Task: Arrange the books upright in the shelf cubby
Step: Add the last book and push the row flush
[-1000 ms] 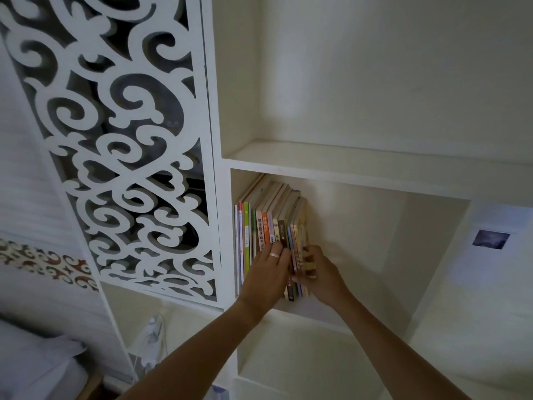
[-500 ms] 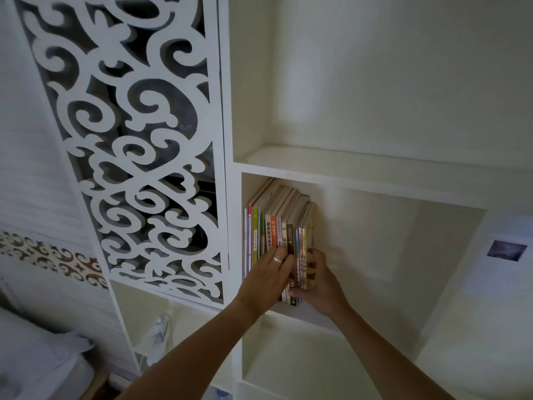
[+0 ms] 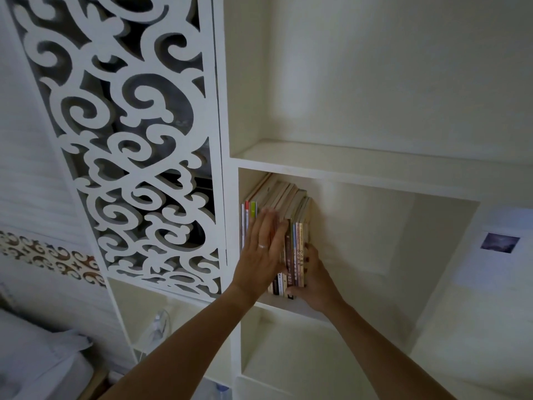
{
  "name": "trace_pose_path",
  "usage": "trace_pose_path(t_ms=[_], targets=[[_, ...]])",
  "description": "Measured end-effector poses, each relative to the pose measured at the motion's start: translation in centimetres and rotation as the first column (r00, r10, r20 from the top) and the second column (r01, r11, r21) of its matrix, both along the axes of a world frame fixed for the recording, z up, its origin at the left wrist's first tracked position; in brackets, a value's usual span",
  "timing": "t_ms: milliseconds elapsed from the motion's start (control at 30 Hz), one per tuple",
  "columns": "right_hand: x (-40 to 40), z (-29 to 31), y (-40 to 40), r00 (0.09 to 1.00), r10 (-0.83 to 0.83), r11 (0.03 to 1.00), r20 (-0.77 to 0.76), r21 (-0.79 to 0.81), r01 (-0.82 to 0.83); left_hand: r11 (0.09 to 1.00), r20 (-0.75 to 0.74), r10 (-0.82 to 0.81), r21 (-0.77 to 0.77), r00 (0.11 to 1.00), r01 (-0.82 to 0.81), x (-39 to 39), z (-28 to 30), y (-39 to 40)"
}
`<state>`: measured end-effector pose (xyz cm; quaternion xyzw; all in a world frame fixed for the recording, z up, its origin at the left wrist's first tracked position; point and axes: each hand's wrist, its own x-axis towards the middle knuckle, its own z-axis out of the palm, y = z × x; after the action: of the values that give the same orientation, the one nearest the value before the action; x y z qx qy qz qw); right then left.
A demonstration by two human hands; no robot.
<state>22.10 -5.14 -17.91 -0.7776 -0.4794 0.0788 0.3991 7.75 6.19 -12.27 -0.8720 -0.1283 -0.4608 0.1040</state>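
The books [image 3: 291, 226] stand upright at the cubby's [image 3: 375, 284] left wall, centre frame. The left hand [image 3: 264, 252] presses flat against spines; the right hand [image 3: 313, 277] grasps the outermost books. Only final squaring seems left.

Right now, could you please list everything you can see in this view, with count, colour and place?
books: one row, count unclear, spines red, green, brown and tan, standing at the left end of the middle cubby
shelf cubby: one, cream, centre right, bare to the right of the row
upper shelf: one, cream, above the cubby
lower cubby: one, cream, below the books
scrollwork panel: one, white, left of the shelves
small picture: one, bluish, on the white surface at far right
bedding: white, bottom left corner
ring: one, silver, on a left finger
left hand: fingers straight, pressing flat on the spines
right hand: grips the right end of the row
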Motion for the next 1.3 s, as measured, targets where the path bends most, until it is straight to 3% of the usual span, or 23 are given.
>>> trace_pose_path(t_ms=[133, 367, 467, 600, 833, 1033, 1300], targets=[[0.6, -0.3, 0.2, 1.0, 0.008, 1.0, -0.024, 0.013, -0.008, 0.999, -0.041, 0.044, 0.001, 0.998, -0.044, 0.2, 1.0, 0.6], [1.0, 0.0, 0.2, 0.996, 0.079, 0.997, -0.047, -0.004, -0.079, 1.0, -0.142, -0.014, 0.007, 0.99, 0.016, 0.2, 1.1, 1.9], [0.8, 0.2, 0.4, 0.994, 0.089, 0.996, -0.065, 0.0, -0.089, 0.996, -0.068, -0.088, 0.006, 0.994, 0.089, -0.4, 0.9, 1.9], [0.6, 0.2, 0.3, 0.989, 0.111, 0.994, -0.098, 0.017, -0.11, 0.996, 0.103, -0.072, -0.037, 0.992, 0.076, -1.0, 0.3, 0.7], [1.1, 0.3, 0.1, 0.986, 0.122, 0.993, -0.116, 0.013, -0.121, 0.989, 0.136, -0.074, -0.116, 0.988, 0.09, 0.4, 0.7, 0.5], [1.1, 0.4, -0.1, 0.988, 0.105, 0.994, -0.11, 0.001, -0.106, 0.994, 0.164, -0.007, -0.11, 0.986, 0.026, 1.4, 0.1, 0.9], [0.8, 0.0, 0.5, 0.996, 0.061, 0.998, -0.059, -0.012, -0.062, 0.987, 0.023, 0.119, -0.111, 0.993, -0.116, 1.4, -0.3, 0.9]])
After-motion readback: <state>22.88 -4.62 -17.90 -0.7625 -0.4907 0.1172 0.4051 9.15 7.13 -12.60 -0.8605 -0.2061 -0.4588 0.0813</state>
